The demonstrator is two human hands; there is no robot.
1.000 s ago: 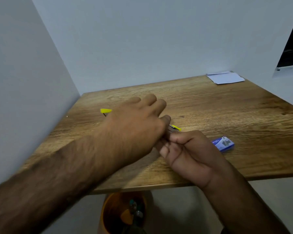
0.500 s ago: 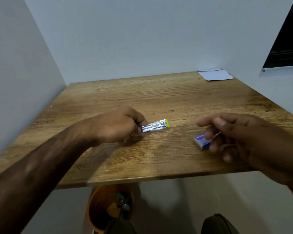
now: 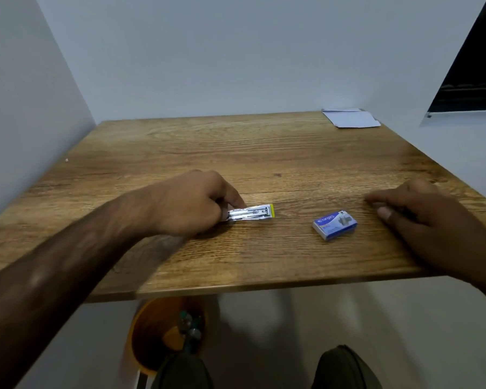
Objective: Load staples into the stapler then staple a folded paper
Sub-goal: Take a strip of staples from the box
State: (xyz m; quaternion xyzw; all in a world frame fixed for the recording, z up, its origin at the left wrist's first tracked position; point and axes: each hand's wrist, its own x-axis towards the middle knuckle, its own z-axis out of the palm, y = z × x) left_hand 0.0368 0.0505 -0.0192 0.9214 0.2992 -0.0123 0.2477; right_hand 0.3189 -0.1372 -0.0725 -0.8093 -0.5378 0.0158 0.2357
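Stapler [image 3: 250,214] lies on the table [image 3: 264,153] under my left hand [image 3: 191,203], fingers closed on its rear, small, stiff and light I think, while my right hand [image 3: 421,217] hovers loosely curled beside the staple box [image 3: 335,224], folded paper [image 3: 351,119] far off, nothing between

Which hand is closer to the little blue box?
The right hand is nearer the blue staple box, just to its right. The left hand grips the stapler, farther left.
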